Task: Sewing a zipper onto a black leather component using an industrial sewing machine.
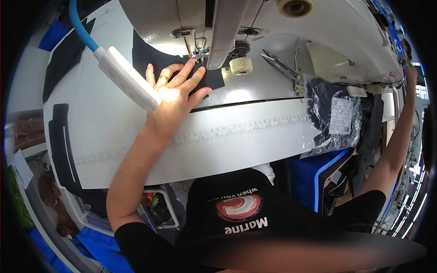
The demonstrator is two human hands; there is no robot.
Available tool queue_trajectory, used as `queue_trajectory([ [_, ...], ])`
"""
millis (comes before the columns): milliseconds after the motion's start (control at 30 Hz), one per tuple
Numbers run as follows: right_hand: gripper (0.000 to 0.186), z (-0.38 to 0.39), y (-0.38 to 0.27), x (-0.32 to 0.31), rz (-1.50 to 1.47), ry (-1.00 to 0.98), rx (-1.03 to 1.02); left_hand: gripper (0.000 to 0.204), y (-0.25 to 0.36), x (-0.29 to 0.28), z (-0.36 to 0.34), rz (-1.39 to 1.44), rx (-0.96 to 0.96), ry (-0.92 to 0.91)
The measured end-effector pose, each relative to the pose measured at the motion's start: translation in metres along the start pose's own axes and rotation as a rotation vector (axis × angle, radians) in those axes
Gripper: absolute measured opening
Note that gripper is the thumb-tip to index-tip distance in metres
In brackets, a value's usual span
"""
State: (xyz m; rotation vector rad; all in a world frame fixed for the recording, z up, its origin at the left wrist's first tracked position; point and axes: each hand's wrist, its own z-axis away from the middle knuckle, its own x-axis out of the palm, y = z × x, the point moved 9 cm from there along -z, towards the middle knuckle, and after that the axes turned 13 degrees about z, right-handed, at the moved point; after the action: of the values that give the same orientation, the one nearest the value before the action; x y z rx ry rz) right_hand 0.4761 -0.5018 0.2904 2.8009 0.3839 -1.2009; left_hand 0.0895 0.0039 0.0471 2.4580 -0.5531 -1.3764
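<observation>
My left hand [175, 91] lies flat with fingers spread on a piece of black fabric [148, 52], its fingertips close to the presser foot [199, 53] of a white sewing machine [327, 27]. A gold-coloured ring [163, 77] is on one finger. The fabric runs beneath the presser foot, and part of it is hidden by the hand and machine. My right arm reaches far out past the machine's right end. There my right hand [411, 75] appears small at the picture's edge, and its fingers are too unclear to read.
A white bar [125, 77] on a blue hose [82, 27] overhangs my left wrist. Thread snips [282, 66] lie right of the needle area, near a clear plastic bag [314, 116] with dark contents. More black pieces [68, 61] and a black strip [60, 132] lie left.
</observation>
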Motion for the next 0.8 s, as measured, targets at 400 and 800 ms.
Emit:
queue_trajectory([
  [400, 0.038, -0.014, 0.103, 0.096, -0.203, -0.491, 0.312, 0.04, -0.002, 0.0, -0.004, 0.011, 0.007, -0.01],
  [800, 0.042, 0.073, 0.108, 0.078, -0.686, -0.166, 0.708, 0.045, -0.008, 0.003, -0.003, 0.034, 0.018, -0.017],
])
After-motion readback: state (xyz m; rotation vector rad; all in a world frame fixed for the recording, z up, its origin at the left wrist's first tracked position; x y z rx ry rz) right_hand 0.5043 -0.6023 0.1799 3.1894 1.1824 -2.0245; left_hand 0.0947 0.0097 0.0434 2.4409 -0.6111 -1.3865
